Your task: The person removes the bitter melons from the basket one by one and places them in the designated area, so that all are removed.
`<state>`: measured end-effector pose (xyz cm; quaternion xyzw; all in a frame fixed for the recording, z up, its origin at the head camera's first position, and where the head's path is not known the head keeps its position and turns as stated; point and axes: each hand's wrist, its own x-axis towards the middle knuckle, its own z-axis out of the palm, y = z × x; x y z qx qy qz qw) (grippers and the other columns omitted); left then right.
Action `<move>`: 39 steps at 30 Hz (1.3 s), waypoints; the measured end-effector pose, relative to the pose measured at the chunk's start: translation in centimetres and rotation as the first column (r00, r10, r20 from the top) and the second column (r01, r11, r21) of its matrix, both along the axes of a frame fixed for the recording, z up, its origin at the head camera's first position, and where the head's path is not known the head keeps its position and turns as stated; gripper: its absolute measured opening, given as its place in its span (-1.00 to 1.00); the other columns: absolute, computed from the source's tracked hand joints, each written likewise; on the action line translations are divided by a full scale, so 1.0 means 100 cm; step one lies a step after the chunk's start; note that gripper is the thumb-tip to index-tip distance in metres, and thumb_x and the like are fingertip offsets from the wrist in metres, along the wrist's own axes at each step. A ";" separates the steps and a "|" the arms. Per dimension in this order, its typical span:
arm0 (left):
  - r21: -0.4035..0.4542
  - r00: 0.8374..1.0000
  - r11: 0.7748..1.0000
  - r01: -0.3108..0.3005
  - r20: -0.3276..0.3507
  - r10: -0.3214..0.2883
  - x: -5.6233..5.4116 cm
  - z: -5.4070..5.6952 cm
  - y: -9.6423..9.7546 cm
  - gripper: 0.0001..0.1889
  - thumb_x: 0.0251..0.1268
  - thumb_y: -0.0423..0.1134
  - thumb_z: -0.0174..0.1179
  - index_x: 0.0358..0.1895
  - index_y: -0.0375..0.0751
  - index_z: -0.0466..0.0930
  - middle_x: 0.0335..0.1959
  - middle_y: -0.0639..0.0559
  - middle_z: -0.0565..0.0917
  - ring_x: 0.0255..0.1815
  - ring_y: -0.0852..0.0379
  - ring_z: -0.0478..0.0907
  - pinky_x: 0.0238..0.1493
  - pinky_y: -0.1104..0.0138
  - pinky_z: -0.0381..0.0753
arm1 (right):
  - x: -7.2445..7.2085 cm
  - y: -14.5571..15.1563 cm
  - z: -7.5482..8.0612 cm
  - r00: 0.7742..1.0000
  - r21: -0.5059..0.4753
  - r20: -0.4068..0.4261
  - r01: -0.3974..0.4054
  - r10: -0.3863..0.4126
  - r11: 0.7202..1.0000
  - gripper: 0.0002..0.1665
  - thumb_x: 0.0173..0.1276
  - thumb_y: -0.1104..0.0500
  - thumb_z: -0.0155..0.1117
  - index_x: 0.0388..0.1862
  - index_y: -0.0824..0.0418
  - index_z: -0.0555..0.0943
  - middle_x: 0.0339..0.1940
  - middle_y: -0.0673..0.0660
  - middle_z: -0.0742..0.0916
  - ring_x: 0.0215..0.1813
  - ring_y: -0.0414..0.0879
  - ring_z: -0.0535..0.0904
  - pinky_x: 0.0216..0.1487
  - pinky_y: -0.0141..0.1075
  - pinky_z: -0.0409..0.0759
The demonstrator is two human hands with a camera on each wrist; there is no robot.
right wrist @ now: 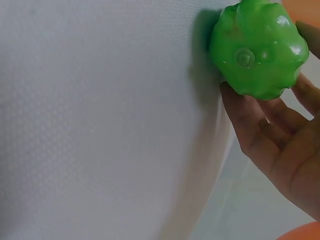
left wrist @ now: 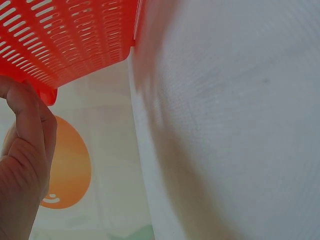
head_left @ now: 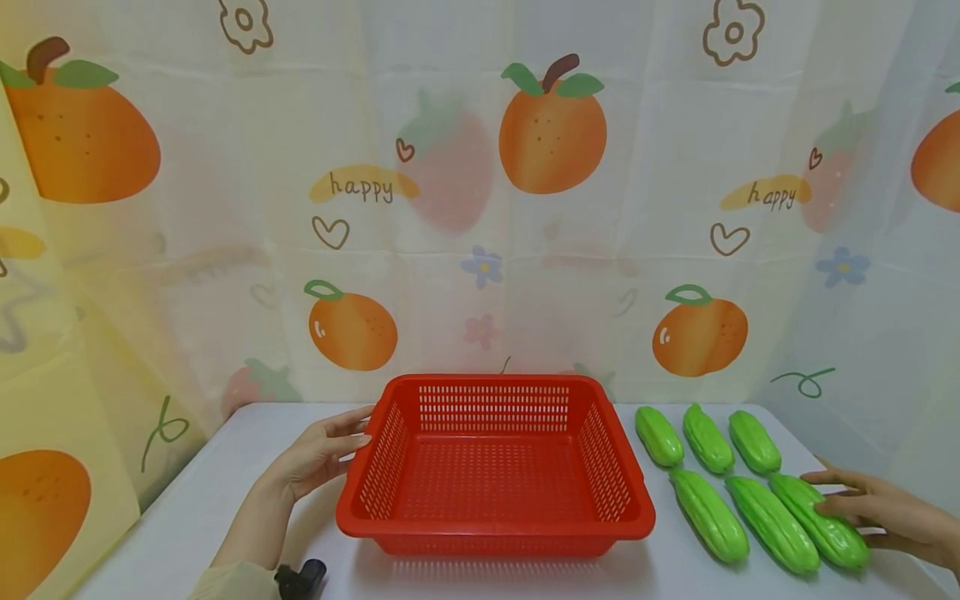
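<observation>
A red plastic basket [head_left: 495, 530] with slotted walls stands mid-table, its inside bare. My left hand [head_left: 324, 450] holds its left rim, thumb and fingers at the edge; the left wrist view shows the curled fingers [left wrist: 37, 117] against the basket's rim [left wrist: 47, 95]. To the right lie several glossy green ridged bitter gourds, three in each of two rows. At the front row's right end, my right hand [head_left: 877, 510] grips a bitter gourd [head_left: 813, 517] from its right side. In the right wrist view, the fingers curve around the bumpy end of that bitter gourd [right wrist: 260, 55].
The table [head_left: 157, 533] has a white cover. A black object [head_left: 302, 578] shows by the left sleeve at the front edge. Behind the table hangs a fruit-printed curtain [head_left: 555, 325], close to the basket's back rim.
</observation>
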<state>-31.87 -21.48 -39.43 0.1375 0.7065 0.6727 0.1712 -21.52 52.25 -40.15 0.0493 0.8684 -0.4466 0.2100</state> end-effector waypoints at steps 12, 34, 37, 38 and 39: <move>-0.009 1.000 1.000 -0.013 0.004 0.013 0.000 0.000 0.000 -0.29 0.46 -0.19 0.11 0.56 -0.25 0.03 0.01 0.26 0.65 0.02 0.20 0.63 0.08 0.23 0.67 | -0.001 0.000 0.003 1.000 0.009 0.016 0.024 -0.024 1.000 -0.18 0.55 -0.04 0.03 0.47 0.52 0.06 0.21 0.45 0.55 -0.02 -0.15 0.64 0.04 -0.03 0.65; -0.015 1.000 1.000 -0.012 0.001 0.012 0.000 0.002 0.000 -0.27 0.45 -0.21 0.11 0.56 -0.28 0.00 0.04 0.24 0.64 0.03 0.20 0.64 0.08 0.23 0.67 | -0.003 -0.024 0.031 0.978 0.252 -0.209 0.030 0.025 0.967 -0.08 0.56 -0.12 -0.03 0.46 0.60 -0.02 0.36 0.73 0.23 0.23 0.48 0.45 0.03 0.05 0.65; -0.023 1.000 1.000 -0.014 -0.001 0.014 0.000 0.002 0.001 -0.27 0.45 -0.19 0.12 0.56 -0.27 0.01 0.05 0.23 0.64 0.03 0.19 0.64 0.09 0.22 0.67 | -0.003 -0.049 0.048 0.933 0.385 -0.355 0.096 0.051 0.918 -0.08 0.53 -0.14 0.04 0.45 0.57 0.05 0.32 0.74 0.26 0.23 0.60 0.38 -0.04 0.13 0.61; -0.024 1.000 1.000 -0.014 -0.001 0.014 0.000 0.002 0.001 -0.27 0.45 -0.19 0.12 0.56 -0.27 0.01 0.05 0.23 0.64 0.03 0.19 0.64 0.09 0.22 0.67 | -0.003 -0.058 0.053 0.919 0.415 -0.391 0.119 0.059 0.902 -0.08 0.51 -0.15 0.06 0.45 0.53 0.07 0.32 0.73 0.28 0.23 0.62 0.37 -0.06 0.15 0.60; -0.025 1.000 1.000 -0.015 -0.002 0.015 0.000 0.002 0.001 -0.28 0.45 -0.19 0.11 0.56 -0.26 0.01 0.05 0.23 0.64 0.03 0.20 0.64 0.09 0.22 0.67 | -0.004 -0.068 0.058 0.901 0.436 -0.428 0.133 0.075 0.890 -0.09 0.49 -0.16 0.09 0.46 0.50 0.11 0.31 0.71 0.30 0.23 0.63 0.37 -0.07 0.17 0.58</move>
